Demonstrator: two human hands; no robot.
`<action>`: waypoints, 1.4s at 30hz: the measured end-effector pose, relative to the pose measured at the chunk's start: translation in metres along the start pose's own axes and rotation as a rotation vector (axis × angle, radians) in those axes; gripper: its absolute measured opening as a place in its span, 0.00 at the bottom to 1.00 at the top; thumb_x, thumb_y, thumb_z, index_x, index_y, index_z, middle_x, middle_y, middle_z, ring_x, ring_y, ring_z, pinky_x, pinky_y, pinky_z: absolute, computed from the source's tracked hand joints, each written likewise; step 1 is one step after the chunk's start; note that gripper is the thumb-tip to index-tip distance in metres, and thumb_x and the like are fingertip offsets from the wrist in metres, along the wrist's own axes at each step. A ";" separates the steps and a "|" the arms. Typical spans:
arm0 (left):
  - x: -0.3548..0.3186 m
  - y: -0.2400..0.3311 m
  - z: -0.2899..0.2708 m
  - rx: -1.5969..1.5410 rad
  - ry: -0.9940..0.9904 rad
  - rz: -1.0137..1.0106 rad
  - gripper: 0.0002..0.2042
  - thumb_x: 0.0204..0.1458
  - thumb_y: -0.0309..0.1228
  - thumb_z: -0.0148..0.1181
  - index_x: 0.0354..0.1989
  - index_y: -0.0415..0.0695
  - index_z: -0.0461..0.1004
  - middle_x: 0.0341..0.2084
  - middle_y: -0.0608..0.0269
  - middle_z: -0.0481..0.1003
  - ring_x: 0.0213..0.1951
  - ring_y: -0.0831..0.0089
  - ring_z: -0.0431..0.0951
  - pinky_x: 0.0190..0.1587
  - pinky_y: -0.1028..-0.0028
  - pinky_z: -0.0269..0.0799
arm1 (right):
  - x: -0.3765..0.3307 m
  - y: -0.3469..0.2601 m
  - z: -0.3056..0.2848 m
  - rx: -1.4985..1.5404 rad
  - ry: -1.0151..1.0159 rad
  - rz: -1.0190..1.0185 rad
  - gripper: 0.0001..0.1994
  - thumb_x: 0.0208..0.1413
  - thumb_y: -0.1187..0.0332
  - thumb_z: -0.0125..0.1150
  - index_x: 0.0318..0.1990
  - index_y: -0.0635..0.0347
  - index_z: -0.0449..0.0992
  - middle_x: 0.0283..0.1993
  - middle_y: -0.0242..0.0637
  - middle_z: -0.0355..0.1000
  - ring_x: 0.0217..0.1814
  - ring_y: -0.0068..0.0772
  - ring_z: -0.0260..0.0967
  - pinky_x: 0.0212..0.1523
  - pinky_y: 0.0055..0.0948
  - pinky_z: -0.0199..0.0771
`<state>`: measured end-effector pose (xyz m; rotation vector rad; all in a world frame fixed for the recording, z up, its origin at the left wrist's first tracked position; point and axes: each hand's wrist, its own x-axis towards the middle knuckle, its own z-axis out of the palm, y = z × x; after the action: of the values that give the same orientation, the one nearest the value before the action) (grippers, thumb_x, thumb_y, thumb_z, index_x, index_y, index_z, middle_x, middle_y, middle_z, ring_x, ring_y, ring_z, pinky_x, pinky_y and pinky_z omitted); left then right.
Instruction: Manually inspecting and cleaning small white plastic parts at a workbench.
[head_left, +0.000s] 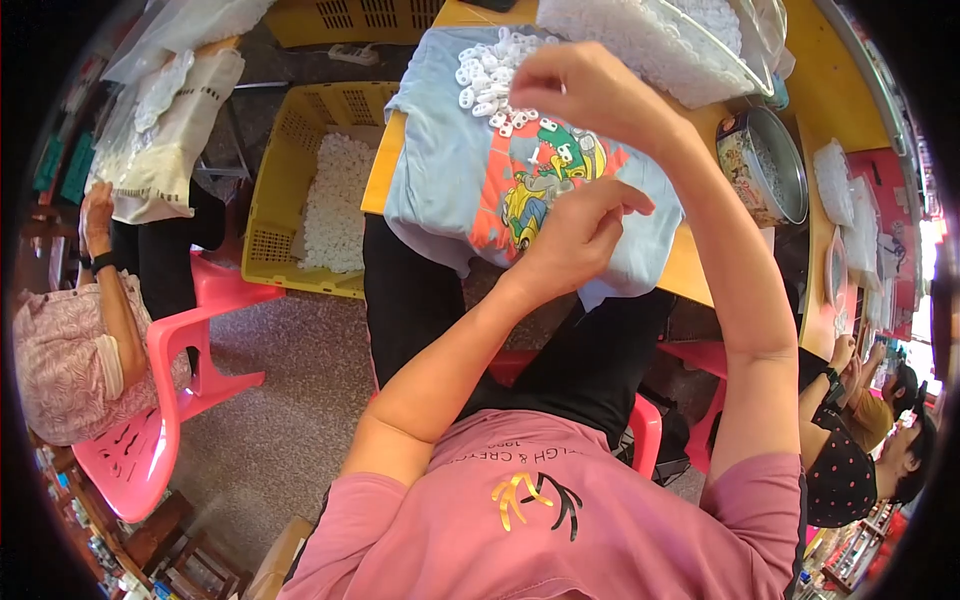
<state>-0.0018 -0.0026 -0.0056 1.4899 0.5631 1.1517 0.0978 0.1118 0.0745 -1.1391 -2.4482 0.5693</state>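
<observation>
A yellow crate [270, 262] of white pieces stands on the speckled floor [270, 400], left of your desk [697, 272]. A pale blue cloth [435, 150] with a cartoon print hangs over the desk's near edge, and a pile of small white pieces [485, 75] lies on the cloth's far-left part. Your right hand [570, 85] hangs over the right side of the pile, fingers bent downward, partly curled. Your left hand [575, 228] is half closed above the print, index finger extended toward the desk's right edge. You cannot tell whether either grips a piece.
</observation>
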 end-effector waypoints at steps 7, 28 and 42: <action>0.000 -0.007 0.003 -0.005 0.036 0.096 0.13 0.49 0.14 0.45 0.38 0.35 0.76 0.32 0.51 0.77 0.36 0.60 0.79 0.43 0.66 0.73 | -0.014 0.017 0.031 -0.116 -0.040 -0.126 0.07 0.51 0.65 0.62 0.36 0.54 0.82 0.37 0.37 0.75 0.38 0.44 0.75 0.39 0.39 0.74; 0.006 0.002 0.020 -0.430 0.487 -0.031 0.12 0.60 0.21 0.55 0.51 0.39 0.66 0.41 0.63 0.71 0.42 0.81 0.73 0.40 0.80 0.76 | -0.120 -0.003 0.007 0.299 0.446 0.383 0.07 0.57 0.70 0.65 0.36 0.66 0.78 0.31 0.28 0.75 0.32 0.13 0.69 0.34 0.18 0.69; 0.000 -0.001 0.010 -0.234 0.278 -0.158 0.08 0.60 0.23 0.57 0.46 0.36 0.72 0.40 0.61 0.77 0.42 0.78 0.77 0.47 0.78 0.74 | -0.150 -0.021 0.034 0.074 0.683 0.111 0.08 0.50 0.80 0.67 0.39 0.64 0.78 0.42 0.38 0.72 0.33 0.25 0.72 0.27 0.21 0.72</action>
<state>0.0075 -0.0075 -0.0058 1.0743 0.6966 1.2619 0.1579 -0.0245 0.0316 -1.1973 -1.7766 0.2366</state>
